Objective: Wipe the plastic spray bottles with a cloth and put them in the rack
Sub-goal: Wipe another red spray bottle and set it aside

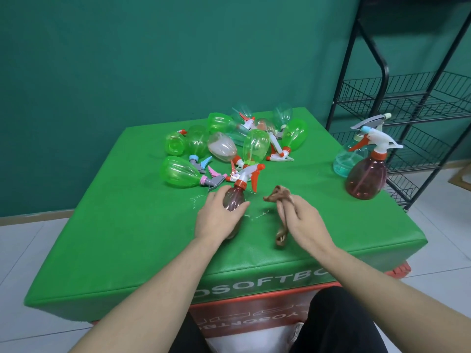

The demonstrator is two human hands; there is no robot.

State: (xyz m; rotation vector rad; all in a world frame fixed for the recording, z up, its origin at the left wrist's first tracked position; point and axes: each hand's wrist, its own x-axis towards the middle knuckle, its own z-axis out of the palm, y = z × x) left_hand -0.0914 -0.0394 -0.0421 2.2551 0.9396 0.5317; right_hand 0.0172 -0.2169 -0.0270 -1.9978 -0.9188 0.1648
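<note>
From the head camera, the left hand (pixel 218 217) has its grip wrapped around a small brown translucent plastic spray bottle (pixel 235 194) with a white and orange trigger head, lying tilted on the green padded bench (pixel 305 205). Just beside it, the right hand (pixel 302 220) grips a crumpled brown cloth (pixel 279 196), fingers curled round it, with one end trailing onto the bench. Behind the hands lies a heap of green and clear plastic spray bottles (pixel 229 146) on their sides. At the bench's right edge stand an upright brown spray bottle (pixel 367 178) and, touching it from behind, a pale blue spray bottle (pixel 344 159). The black wire rack (pixel 418 103) stands on the floor to the right of the bench
</note>
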